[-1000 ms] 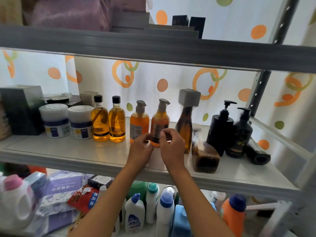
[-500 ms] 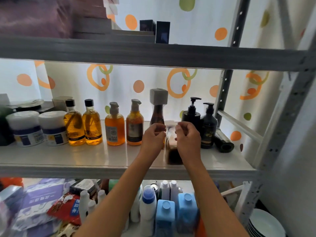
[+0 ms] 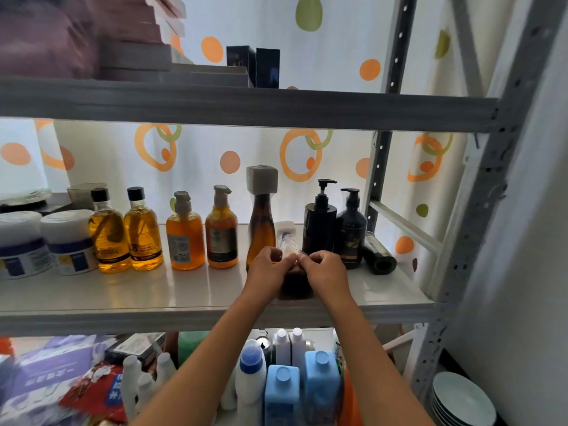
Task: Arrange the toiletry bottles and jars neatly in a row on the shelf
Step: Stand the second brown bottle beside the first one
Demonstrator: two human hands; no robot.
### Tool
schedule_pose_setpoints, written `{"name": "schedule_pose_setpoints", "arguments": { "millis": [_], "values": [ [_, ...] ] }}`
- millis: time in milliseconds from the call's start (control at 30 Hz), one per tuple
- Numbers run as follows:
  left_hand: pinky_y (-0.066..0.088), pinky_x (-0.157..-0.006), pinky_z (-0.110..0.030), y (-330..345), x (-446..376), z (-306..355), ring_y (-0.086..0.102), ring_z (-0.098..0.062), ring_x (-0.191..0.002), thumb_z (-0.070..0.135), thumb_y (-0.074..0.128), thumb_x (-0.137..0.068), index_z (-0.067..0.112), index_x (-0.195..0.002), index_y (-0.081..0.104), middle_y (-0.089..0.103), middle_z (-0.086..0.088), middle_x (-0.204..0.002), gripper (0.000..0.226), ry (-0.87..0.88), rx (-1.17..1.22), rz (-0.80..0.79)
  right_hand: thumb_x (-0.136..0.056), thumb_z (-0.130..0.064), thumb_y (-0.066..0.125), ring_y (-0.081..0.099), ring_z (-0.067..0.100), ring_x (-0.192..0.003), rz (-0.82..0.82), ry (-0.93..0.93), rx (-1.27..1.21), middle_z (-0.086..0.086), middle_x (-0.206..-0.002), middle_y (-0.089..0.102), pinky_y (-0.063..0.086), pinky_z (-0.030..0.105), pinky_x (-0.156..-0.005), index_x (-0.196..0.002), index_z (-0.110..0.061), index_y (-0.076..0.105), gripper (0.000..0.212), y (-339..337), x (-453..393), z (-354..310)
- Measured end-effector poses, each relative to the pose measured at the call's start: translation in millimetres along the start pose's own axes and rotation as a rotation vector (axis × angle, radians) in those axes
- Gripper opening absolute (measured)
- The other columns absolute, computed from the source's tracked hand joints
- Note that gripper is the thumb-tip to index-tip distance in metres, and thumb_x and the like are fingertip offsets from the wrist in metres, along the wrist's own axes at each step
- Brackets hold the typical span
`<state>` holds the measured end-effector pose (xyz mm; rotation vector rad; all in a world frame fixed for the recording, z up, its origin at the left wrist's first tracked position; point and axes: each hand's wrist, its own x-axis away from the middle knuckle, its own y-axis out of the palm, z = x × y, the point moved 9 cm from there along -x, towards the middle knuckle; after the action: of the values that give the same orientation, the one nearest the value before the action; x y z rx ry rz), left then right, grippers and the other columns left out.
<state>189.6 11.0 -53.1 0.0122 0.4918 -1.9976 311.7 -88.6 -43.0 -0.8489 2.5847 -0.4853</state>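
A white shelf (image 3: 123, 299) holds a row: two white jars (image 3: 66, 241), two amber bottles with black caps (image 3: 143, 235), two orange pump bottles (image 3: 221, 238), a tall brown bottle with a grey cap (image 3: 261, 222) and two black pump bottles (image 3: 319, 222). A brown bottle in clear plastic wrap (image 3: 293, 282) lies on its side near the front edge. My left hand (image 3: 266, 267) and my right hand (image 3: 325, 270) pinch the wrap at its top end. A black bottle (image 3: 378, 256) lies toppled at the far right.
An upper shelf (image 3: 246, 109) runs just overhead with boxes on it. A grey perforated post (image 3: 491, 192) stands at the right. Below sit blue and white detergent bottles (image 3: 282, 392), packets and a stack of plates (image 3: 461, 401).
Both hands left the orange pump bottle and moved right to the lying wrapped bottle. The view has swung to the right and closer.
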Motion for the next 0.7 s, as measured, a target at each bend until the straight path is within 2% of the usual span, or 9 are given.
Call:
{"name": "schedule_pose_setpoints", "arguments": {
  "millis": [100, 167, 233, 300, 367, 533, 633, 700],
  "values": [
    [0.043, -0.060, -0.019, 1, 0, -4, 0.057, -0.013, -0.085, 0.050, 0.059, -0.088, 0.015, -0.116, 0.053, 0.061, -0.002, -0.105, 0.046, -0.045, -0.051, -0.018, -0.090, -0.038, 0.064, 0.065, 0.019, -0.081, 0.007, -0.002, -0.001, 0.007, -0.091, 0.072, 0.042, 0.023, -0.059, -0.096, -0.007, 0.072, 0.032, 2, -1, 0],
    [0.045, -0.062, -0.023, 0, 0, -7, 0.057, -0.012, -0.081, 0.055, 0.058, -0.086, 0.015, -0.113, 0.054, 0.060, -0.001, -0.101, 0.047, -0.074, -0.076, -0.019, -0.088, -0.039, 0.065, 0.065, 0.021, -0.078, 0.013, 0.007, 0.005, 0.006, -0.083, 0.072, 0.045, 0.026, -0.061, -0.088, -0.008, 0.073, 0.032, 3, -2, 3],
    [0.050, -0.066, -0.029, -1, -1, -10, 0.060, -0.016, -0.080, 0.059, 0.058, -0.084, 0.015, -0.101, 0.058, 0.064, -0.003, -0.094, 0.047, -0.098, -0.091, -0.019, -0.088, -0.040, 0.064, 0.062, 0.019, -0.069, -0.021, 0.033, 0.006, 0.004, -0.072, 0.067, 0.040, 0.025, -0.054, -0.080, -0.007, 0.072, 0.035, 5, -3, 5],
    [0.052, -0.069, -0.034, -2, -1, -12, 0.063, -0.021, -0.076, 0.063, 0.058, -0.081, 0.010, -0.089, 0.066, 0.068, -0.011, -0.087, 0.055, -0.118, -0.086, -0.028, -0.090, -0.041, 0.063, 0.053, 0.014, -0.060, -0.074, 0.078, 0.003, 0.000, -0.062, 0.056, 0.033, 0.023, -0.049, -0.068, -0.010, 0.064, 0.038, 7, -4, 9],
    [0.050, -0.066, -0.032, 0, 0, -15, 0.062, -0.021, -0.072, 0.066, 0.057, -0.080, 0.011, -0.088, 0.068, 0.069, -0.013, -0.087, 0.057, -0.153, -0.086, -0.062, -0.092, -0.042, 0.061, 0.048, 0.013, -0.057, -0.117, 0.106, 0.004, -0.002, -0.058, 0.050, 0.031, 0.024, -0.049, -0.060, -0.016, 0.053, 0.042, 11, -4, 12],
    [0.048, -0.066, -0.027, 10, -1, -12, 0.060, -0.014, -0.080, 0.069, 0.042, -0.085, 0.017, -0.111, 0.057, 0.064, -0.003, -0.098, 0.060, -0.113, -0.201, -0.158, -0.097, -0.040, 0.054, 0.048, 0.012, -0.056, -0.138, 0.055, 0.021, -0.002, -0.060, 0.052, 0.031, 0.025, -0.050, -0.072, -0.012, 0.060, 0.038, 14, -1, 5],
    [0.054, -0.073, -0.032, 9, 1, -11, 0.063, -0.016, -0.081, 0.063, 0.047, -0.088, 0.015, -0.104, 0.061, 0.067, -0.004, -0.093, 0.053, -0.077, -0.145, -0.180, -0.098, -0.037, 0.053, 0.050, 0.009, -0.057, -0.094, 0.021, 0.032, -0.001, -0.061, 0.054, 0.030, 0.022, -0.050, -0.071, -0.013, 0.061, 0.037, 9, 5, 4],
    [0.054, -0.073, -0.031, 8, 4, -9, 0.065, -0.017, -0.080, 0.058, 0.050, -0.089, 0.015, -0.097, 0.064, 0.068, -0.005, -0.088, 0.046, -0.038, -0.091, -0.180, -0.099, -0.035, 0.052, 0.050, 0.006, -0.058, -0.078, -0.011, 0.001, -0.003, -0.063, 0.054, 0.030, 0.015, -0.048, -0.075, -0.013, 0.061, 0.033, 8, 10, 2]
  ]
}}
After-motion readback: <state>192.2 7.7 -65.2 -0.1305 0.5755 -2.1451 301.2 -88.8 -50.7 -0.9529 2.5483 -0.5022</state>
